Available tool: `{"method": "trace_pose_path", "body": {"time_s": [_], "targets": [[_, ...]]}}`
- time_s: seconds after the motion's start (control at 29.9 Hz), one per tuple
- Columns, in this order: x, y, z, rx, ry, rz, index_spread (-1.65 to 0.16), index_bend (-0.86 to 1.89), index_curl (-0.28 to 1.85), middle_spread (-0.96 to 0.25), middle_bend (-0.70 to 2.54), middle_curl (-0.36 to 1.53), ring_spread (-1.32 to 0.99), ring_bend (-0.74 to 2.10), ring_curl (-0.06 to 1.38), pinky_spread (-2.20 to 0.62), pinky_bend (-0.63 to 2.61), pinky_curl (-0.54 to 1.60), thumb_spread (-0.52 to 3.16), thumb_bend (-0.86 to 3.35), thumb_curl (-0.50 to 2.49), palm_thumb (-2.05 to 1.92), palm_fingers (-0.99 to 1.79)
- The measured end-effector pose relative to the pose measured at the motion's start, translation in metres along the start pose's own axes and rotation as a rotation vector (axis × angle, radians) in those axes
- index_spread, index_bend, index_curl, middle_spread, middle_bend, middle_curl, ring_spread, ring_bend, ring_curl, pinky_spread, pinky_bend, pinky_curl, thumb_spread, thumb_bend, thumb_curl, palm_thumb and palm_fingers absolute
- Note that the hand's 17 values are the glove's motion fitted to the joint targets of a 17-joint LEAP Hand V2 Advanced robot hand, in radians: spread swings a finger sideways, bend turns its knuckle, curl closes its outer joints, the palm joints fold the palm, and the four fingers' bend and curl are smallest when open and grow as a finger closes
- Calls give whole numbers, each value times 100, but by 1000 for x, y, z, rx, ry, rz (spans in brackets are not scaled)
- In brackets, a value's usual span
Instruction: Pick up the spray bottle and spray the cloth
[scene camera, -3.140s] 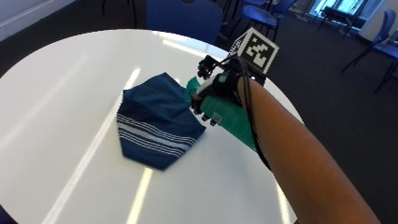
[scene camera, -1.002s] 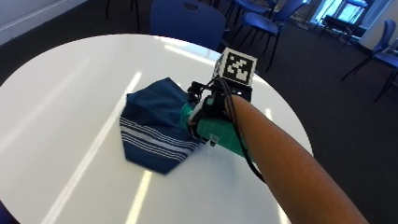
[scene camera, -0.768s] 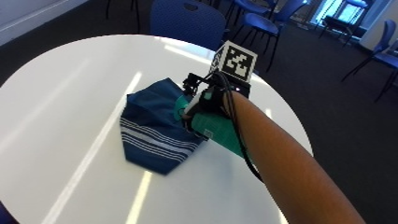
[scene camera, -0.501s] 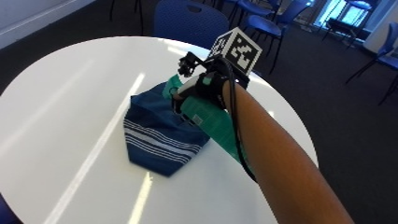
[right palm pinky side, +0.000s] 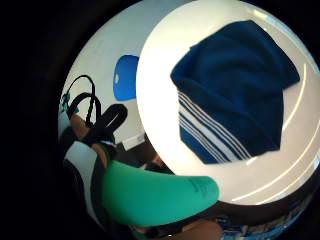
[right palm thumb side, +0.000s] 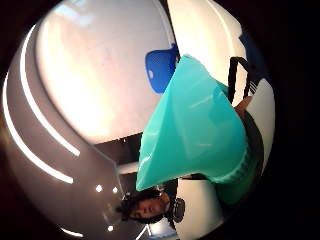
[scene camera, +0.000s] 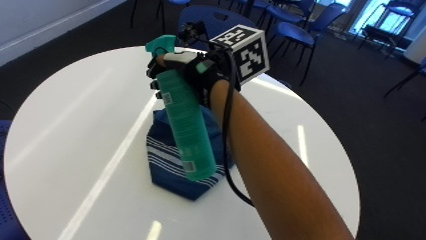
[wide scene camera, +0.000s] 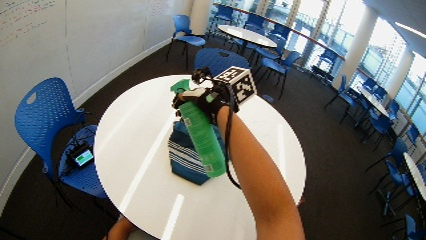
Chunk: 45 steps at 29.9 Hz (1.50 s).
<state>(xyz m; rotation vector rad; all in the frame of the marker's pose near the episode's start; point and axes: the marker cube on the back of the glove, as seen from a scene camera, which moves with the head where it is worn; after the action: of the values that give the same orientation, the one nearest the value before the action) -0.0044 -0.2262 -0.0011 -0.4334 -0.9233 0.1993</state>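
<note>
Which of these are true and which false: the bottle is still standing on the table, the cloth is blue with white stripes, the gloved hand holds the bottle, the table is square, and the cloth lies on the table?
1. The green spray bottle stands on the table. False: it is lifted off the white table, above the cloth.
2. The cloth is dark blue with white stripes. True.
3. The gloved right hand grips the bottle near its top. True.
4. The table is square. False: it is round.
5. The cloth lies on the table. True.
</note>
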Motion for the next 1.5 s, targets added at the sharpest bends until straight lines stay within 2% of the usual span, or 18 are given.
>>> {"method": "trace_pose_path", "body": {"time_s": [0.27,0.5,0.87,1.5], "targets": [[-15,-10,14,393,-184,-242,-29,28,51,-16,50,48,-18,56,44,-16,36,37,35,-4,78,89,134],[-21,-18,28,575,-226,-393,-29,29,51,-16,49,48,-19,55,44,-16,36,38,35,-4,78,89,133],[-19,-33,26,664,-88,-497,-29,28,51,-16,48,48,-18,54,44,-17,36,38,37,-3,78,90,133],[-24,-37,15,676,-80,-481,-30,27,51,-16,48,48,-19,54,44,-17,37,38,37,-4,78,90,134]]}}
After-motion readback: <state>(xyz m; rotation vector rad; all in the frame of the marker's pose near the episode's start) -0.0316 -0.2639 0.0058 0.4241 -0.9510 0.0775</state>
